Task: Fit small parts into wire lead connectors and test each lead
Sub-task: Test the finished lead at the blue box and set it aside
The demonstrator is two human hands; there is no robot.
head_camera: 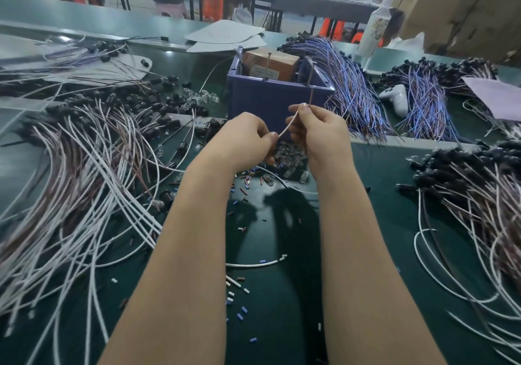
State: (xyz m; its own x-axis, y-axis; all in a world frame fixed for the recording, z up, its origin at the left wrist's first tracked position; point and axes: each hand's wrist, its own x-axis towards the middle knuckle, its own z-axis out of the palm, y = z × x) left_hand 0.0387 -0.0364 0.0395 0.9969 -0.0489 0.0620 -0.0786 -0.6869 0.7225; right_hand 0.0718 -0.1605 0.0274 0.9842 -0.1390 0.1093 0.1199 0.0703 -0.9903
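Observation:
Both of my hands hold one thin white wire lead (288, 127) above the green table. My left hand (248, 139) pinches its lower end, and what sits between those fingers is hidden. My right hand (315, 130) grips the upper end, whose tip touches a metal pin (311, 88) on the blue box (270, 99). A pile of small clear glass bulbs (287, 157) lies just below my hands.
White and brown leads with black connectors (84, 173) spread across the left; a similar bundle (473, 195) lies on the right. Blue-purple leads (349, 88) drape behind the box. Cut bits of wire sleeve (239, 288) litter the green table (270, 322). A white game controller (396, 98) rests at the right.

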